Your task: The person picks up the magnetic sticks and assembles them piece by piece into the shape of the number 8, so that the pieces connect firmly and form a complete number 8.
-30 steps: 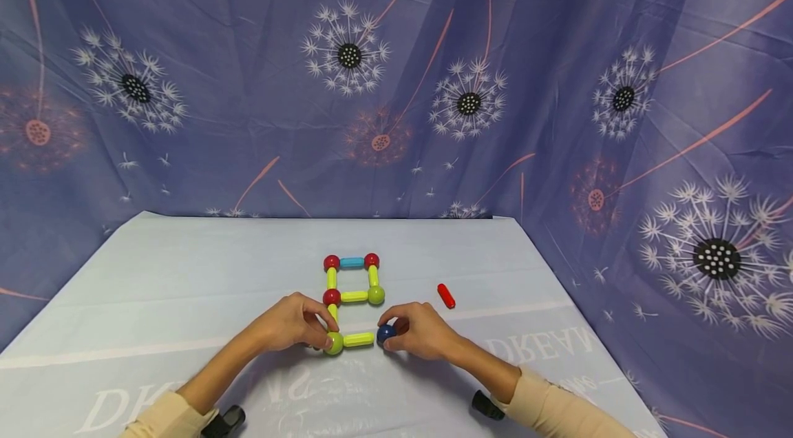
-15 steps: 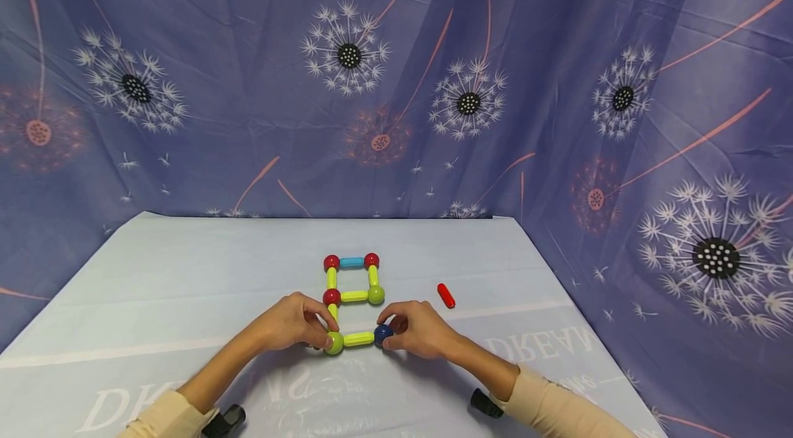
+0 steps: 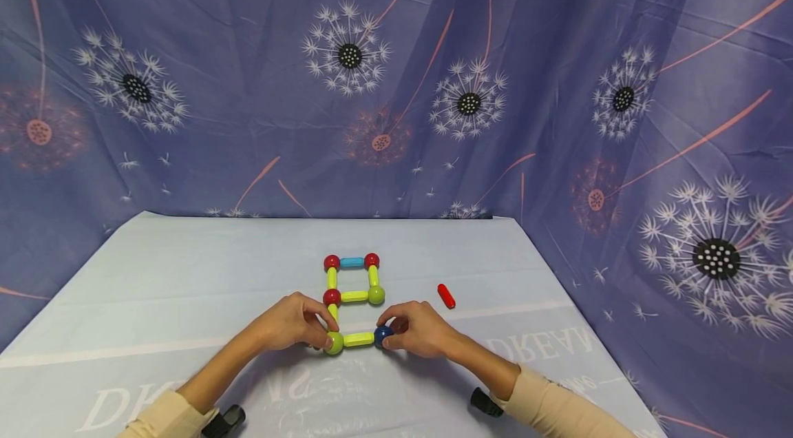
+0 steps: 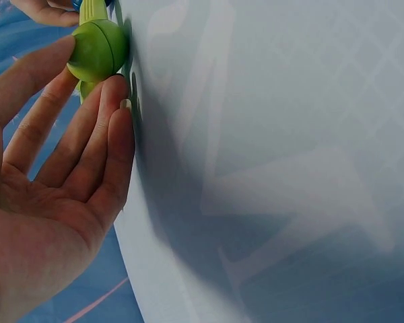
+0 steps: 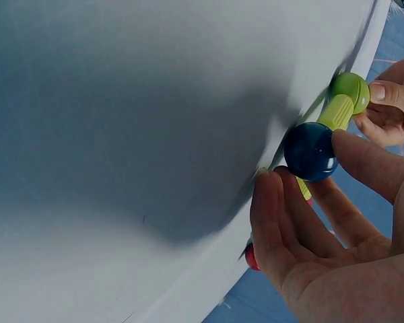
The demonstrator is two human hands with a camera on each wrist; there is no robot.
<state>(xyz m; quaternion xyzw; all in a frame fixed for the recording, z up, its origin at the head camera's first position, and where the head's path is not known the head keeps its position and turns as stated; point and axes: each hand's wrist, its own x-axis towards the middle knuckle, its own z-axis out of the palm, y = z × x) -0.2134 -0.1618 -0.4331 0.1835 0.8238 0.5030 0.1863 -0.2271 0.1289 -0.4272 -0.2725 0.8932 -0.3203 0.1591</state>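
My left hand [image 3: 297, 323] pinches a green ball [image 3: 334, 343] at the near left corner of a flat figure of balls and rods. From that ball a yellow-green rod [image 3: 358, 339] runs right to a dark blue ball [image 3: 383, 336], which my right hand [image 3: 418, 331] holds between thumb and fingers. In the right wrist view the blue ball [image 5: 311, 151] sits right at the rod's end. Another yellow-green rod [image 3: 333, 314], partly hidden by the left fingers, leads up to a red ball [image 3: 332, 297]. Beyond it a square closes with a blue rod [image 3: 352, 262] on its far side.
A loose red rod [image 3: 446, 295] lies on the white-covered table [image 3: 217, 273], right of the figure. Patterned purple cloth [image 3: 260, 80] hangs behind the table and along its right side. Black wrist gear [image 3: 224, 421] shows by the left sleeve.
The right hand has moved slightly left with the blue ball, closing the gap to the rod's end. The left hand has stayed on the green ball.
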